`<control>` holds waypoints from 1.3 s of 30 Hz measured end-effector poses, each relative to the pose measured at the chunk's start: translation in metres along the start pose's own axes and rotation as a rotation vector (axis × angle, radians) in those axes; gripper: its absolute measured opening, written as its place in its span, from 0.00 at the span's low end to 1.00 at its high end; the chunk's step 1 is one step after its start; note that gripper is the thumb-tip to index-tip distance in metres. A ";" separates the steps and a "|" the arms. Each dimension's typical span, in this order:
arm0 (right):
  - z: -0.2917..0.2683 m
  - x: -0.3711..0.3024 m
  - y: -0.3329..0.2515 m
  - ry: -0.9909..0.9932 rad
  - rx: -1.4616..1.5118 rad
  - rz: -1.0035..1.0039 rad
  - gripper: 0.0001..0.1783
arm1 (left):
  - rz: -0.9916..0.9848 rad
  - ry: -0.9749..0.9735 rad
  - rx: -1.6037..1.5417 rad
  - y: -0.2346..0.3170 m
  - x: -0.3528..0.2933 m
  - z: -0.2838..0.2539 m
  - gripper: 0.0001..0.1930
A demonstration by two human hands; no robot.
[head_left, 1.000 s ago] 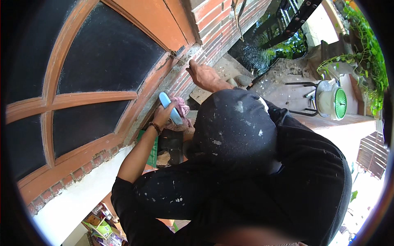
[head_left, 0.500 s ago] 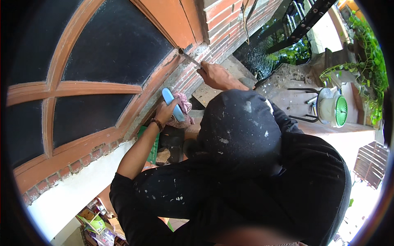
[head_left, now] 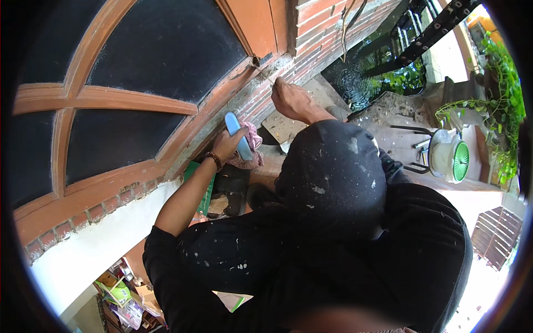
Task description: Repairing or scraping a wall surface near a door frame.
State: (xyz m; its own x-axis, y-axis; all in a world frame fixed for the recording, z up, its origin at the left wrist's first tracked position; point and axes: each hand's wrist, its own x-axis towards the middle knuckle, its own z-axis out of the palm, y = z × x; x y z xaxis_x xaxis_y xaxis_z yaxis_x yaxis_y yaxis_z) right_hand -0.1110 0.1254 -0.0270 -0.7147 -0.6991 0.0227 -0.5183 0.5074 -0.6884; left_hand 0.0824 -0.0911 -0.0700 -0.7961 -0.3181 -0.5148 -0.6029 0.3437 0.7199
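The right hand (head_left: 294, 101) was closed around a thin tool, seemingly a small scraper or brush whose tip was too small to make out, and pressed it against the mortar joint (head_left: 270, 69) where the wooden window frame (head_left: 222, 97) met the brick wall (head_left: 322, 33). That joint lay up and slightly left of the right hand, at the lower corner of the frame, and it ran diagonally, following the sill line down toward the lower left. The right hand was plainly the nearer of the two, with its tool touching the joint.

The left hand (head_left: 229, 143) sat lower and further left along the same line, its fingers wrapped around a flat blue tool (head_left: 239, 136), likely a plastic scraper or trowel, together with a bunched pink rag (head_left: 251, 152). The blue tool's long axis stood roughly upright in view, its rounded end pointing up at the frame, just beside the brick course under the sill.

Dark glass panes (head_left: 166, 50) filled the arched window above. Off to the right, well apart from the hands, stood a green-and-white fan (head_left: 449, 158) and trailing green plants (head_left: 502, 83).
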 end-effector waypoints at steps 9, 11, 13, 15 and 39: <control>-0.002 0.000 0.003 0.048 0.028 -0.019 0.14 | -0.068 -0.026 -0.033 0.010 0.001 0.001 0.30; 0.018 0.005 0.016 0.129 0.015 -0.145 0.16 | -0.029 -0.001 0.037 0.007 0.002 0.005 0.30; 0.007 -0.008 0.006 0.060 0.022 -0.082 0.18 | -0.001 0.035 0.096 0.016 -0.005 0.000 0.30; -0.003 -0.017 -0.006 -0.035 -0.006 0.018 0.22 | 0.004 -0.078 0.024 0.027 -0.011 -0.006 0.29; 0.025 0.024 0.040 -0.174 -0.005 -0.110 0.13 | 0.006 -0.029 0.064 0.030 -0.005 0.004 0.27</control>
State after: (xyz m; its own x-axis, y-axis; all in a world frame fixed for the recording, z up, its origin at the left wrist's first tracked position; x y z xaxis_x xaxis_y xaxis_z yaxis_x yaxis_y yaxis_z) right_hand -0.1367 0.1166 -0.0723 -0.5619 -0.8267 -0.0284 -0.5911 0.4253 -0.6854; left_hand 0.0681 -0.0754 -0.0471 -0.8006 -0.2899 -0.5245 -0.5992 0.4014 0.6927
